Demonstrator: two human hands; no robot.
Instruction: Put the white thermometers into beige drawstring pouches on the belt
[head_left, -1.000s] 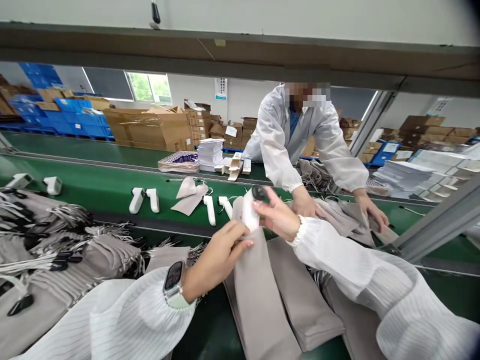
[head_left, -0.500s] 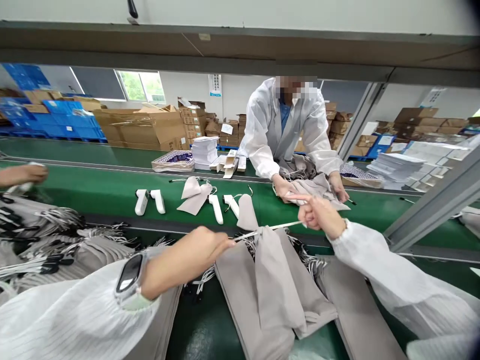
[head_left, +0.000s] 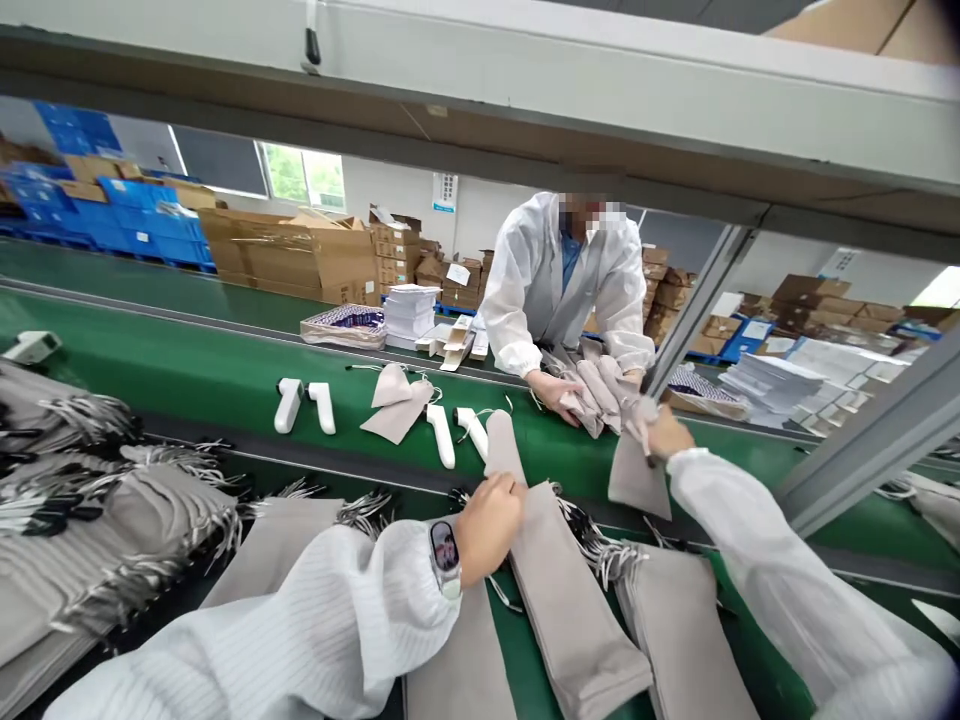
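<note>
My left hand [head_left: 491, 525] is closed at the top of a grey cloth pouch [head_left: 570, 590] on the near side of the line; its fingertips are partly hidden. Farther right, my right hand [head_left: 666, 434] is closed on a small grey pouch [head_left: 639, 478] that hangs over the green belt [head_left: 247, 365]. Stacks of flat grey pouches [head_left: 694, 620] with white cords lie close by. White handheld devices [head_left: 288, 405] rest on the belt, with two small grey pouches [head_left: 401, 405] near them.
Across the belt a person [head_left: 566, 290] in a white coat holds several grey pouches [head_left: 596, 390]. A slanted metal post [head_left: 847, 450] stands at the right, and a shelf beam [head_left: 480, 140] runs overhead. A large pouch pile [head_left: 112, 530] lies at left.
The cord is no longer stretched between my hands. My left hand has moved right and my right hand slightly right, now with a small pouch. The other person's hands have shifted, and the view has tilted.
</note>
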